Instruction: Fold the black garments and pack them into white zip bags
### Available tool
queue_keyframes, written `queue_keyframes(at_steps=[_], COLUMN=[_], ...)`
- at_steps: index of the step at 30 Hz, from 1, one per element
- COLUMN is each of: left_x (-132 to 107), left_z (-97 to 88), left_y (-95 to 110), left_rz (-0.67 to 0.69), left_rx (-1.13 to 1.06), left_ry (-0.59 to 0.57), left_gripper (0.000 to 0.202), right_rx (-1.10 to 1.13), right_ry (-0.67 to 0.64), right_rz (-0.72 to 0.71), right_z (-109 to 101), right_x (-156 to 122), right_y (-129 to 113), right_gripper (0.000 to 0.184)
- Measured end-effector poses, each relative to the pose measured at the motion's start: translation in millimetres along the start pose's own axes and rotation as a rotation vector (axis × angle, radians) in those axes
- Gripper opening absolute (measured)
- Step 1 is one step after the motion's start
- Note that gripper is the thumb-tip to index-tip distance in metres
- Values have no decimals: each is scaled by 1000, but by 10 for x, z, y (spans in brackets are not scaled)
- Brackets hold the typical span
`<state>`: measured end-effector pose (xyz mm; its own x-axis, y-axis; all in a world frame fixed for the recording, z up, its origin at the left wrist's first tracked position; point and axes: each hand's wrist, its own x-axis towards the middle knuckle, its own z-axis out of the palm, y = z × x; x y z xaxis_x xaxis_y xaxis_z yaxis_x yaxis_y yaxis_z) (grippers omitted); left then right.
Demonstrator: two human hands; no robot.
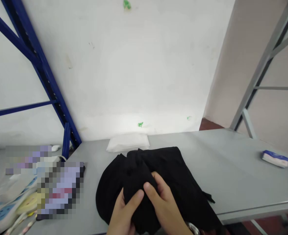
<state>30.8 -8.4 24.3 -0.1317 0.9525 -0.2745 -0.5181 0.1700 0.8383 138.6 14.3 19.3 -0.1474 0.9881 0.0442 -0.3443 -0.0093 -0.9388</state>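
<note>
Two bare hands, the left hand [124, 210] and the right hand [164, 205], are clenched on a single crumpled black cloth garment [140, 182]. Their fingers [152, 186] are curled closely, gathering a fold between them, with both thumbs lying on top. A metal wristband [193, 228] shows at the right wrist. The garment lies bunched at the near edge of a grey metal worktop [232, 169]. One white padded packet [127, 142] sits just beyond it, against the white wall [134, 65]. One blue-and-white tissue pack [275, 159] lies well off to the right. To the left, a pixelated patch [60, 189] hides some items, beside one white power strip [4, 213]. A blue steel rack [53, 88] and a grey steel rack [263, 65] stand at either side.
</note>
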Motion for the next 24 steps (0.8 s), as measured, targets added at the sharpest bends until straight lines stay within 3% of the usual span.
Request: queue_keyframes(at_steps=[5, 8, 9, 12, 14, 15, 18, 21, 24], left_x=[50, 85, 90, 83, 79, 84, 129, 168, 166], left_z=[-60, -69, -70, -79, -86, -84, -32, 78, 190], left_y=[38, 14, 14, 46, 79, 96, 151, 221, 298], left_rz=[-64, -37, -18, 36, 87, 140, 366, 508, 546], left_rx=[-49, -100, -100, 14, 173, 272, 626, 843, 893], left_ry=[74, 111, 133, 175, 143, 118, 56, -53, -208], left_gripper=[43, 44, 43, 37, 39, 41, 41, 30, 36], right_rx=[-212, -324, -353, -359, -287, -221, 58, 301, 370], right_ry=[-107, -69, -21, 150, 121, 51, -142, -133, -138], right_rz=[-65, -200, -258, -309, -192, -95, 171, 227, 299], right_z=[37, -12, -45, -174, -247, -269, -267, -232, -243], right_x=[-17, -28, -28, -16, -7, -5, -13, -29, -39], right_y=[1, -12, -18, -46, -70, -81, -105, -124, -134], right_gripper=[29, 22, 28, 78, 94, 92, 67, 48, 44])
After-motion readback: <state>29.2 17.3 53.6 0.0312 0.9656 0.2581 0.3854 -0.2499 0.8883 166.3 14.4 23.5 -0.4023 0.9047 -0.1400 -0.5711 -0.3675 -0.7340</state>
